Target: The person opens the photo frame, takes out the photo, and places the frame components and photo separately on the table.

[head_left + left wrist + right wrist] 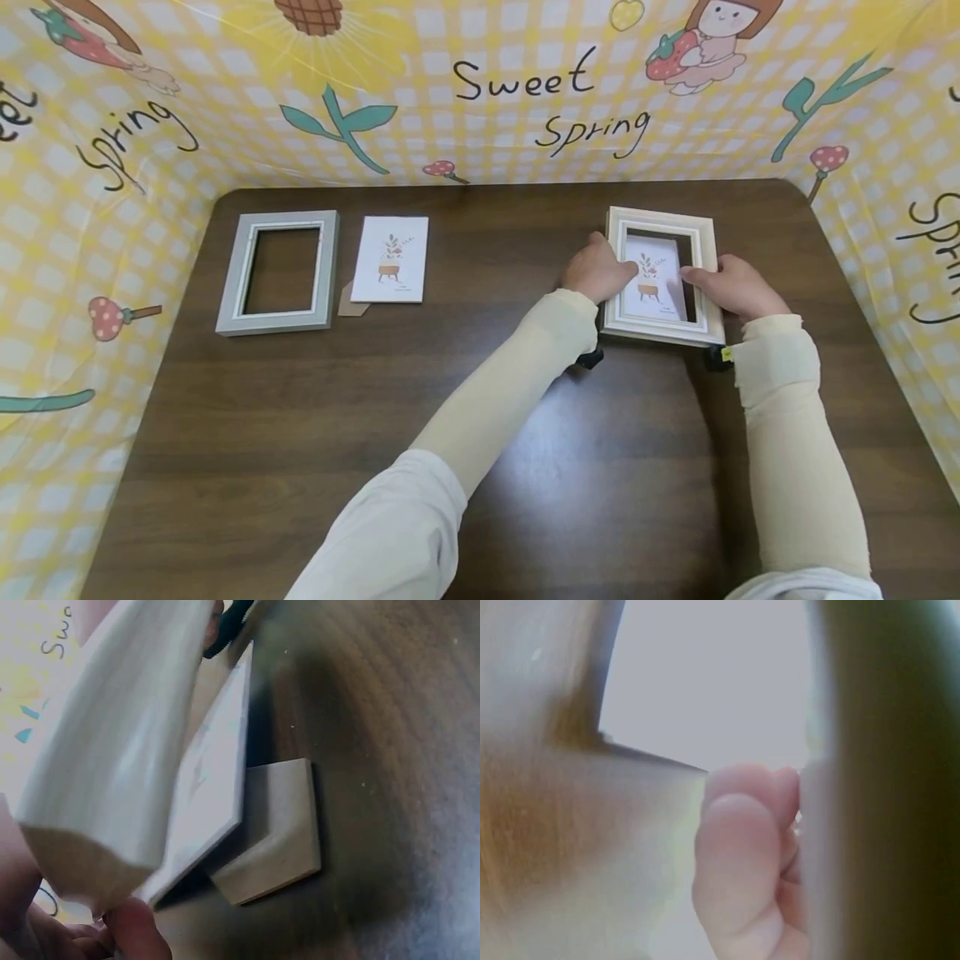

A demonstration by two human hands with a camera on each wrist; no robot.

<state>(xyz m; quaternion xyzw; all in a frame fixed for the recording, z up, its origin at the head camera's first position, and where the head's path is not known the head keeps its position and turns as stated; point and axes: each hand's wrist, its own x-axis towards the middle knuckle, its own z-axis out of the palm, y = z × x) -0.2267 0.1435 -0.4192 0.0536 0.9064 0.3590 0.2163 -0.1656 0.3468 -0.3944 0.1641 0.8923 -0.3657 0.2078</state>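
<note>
Both hands hold a cream picture frame (663, 333) at the right of the table. My left hand (596, 271) grips its left side, thumb over the front; my right hand (738, 287) grips the right side the same way. Through the opening shows a white card (652, 287) printed with a potted plant. In the left wrist view the frame's side (112, 750) is raised and tilted above the card (217, 765), and a brown angled board piece (281, 832) pokes out from beneath the card. The right wrist view is blurred, with the thumb near the white card (705, 682).
A grey-white frame (276, 323) lies at the left of the brown table (360, 467). Beside it is a similar plant card (390, 262) with a brown piece (352, 307) showing under its lower left. Yellow checked cloth (420, 125) stands around the back and sides.
</note>
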